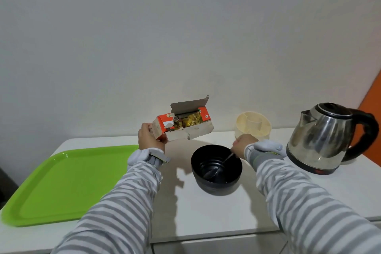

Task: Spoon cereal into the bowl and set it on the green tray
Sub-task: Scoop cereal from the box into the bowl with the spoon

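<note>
Left hand (151,137): fingers closed around open cereal box (183,122), held tilted above table (206,202). Right hand (244,146): fingers pinching spoon (218,166) resting inside black bowl (216,168). Green tray (61,183) lies left, apart.

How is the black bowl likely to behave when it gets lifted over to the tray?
The bowl looks empty apart from the spoon, so probably light. The spoon leans loosely inside and may slide or rattle if tilted. Its glossy, smooth wall could be a bit slippery; the rigid shape should hold a one-handed rim grip.
</note>
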